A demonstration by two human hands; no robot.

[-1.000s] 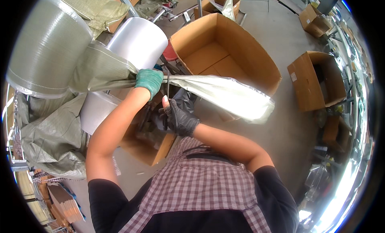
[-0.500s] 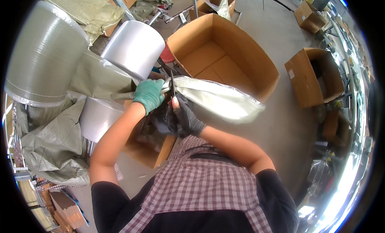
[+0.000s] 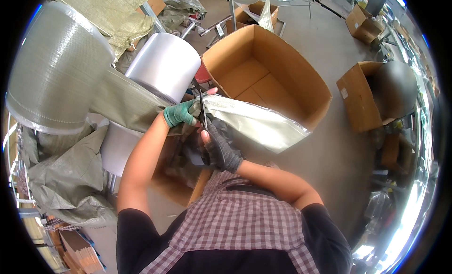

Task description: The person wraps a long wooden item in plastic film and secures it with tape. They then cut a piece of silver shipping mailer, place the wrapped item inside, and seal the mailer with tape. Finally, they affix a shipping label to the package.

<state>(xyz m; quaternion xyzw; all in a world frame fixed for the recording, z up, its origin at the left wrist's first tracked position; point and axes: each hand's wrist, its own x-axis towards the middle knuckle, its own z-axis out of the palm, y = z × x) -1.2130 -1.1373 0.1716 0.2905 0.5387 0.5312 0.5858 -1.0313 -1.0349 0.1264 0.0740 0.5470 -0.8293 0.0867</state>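
My left hand [image 3: 180, 114], in a green glove with bare fingertips, is closed on the bunched edge of a silvery plastic sheet [image 3: 259, 121]. One of its fingertips shows beyond the scissors. In my right hand [image 3: 219, 147], in a black glove, is a pair of dark scissors [image 3: 203, 108], its blades pointing away from me across the gathered sheet beside my left fingers. Whether the blades are closed is hard to make out. To the right, the sheet hangs free in front of a large carton. A flat olive-grey plastic web [image 3: 129, 97] runs from the left toward my left hand.
A big olive-grey roll [image 3: 59, 71] stands at the left, beside a white roll [image 3: 165, 64]. The large open carton [image 3: 292, 66] is ahead; a smaller box [image 3: 353, 102] sits at the right. Crumpled woven plastic [image 3: 70, 175] lies at the lower left. Another carton [image 3: 200, 184] is below my hands.
My left hand has turned, and a fingertip now shows past the scissors. The sheet's free end hangs flatter, with a pointed corner. The whole view has shifted slightly.
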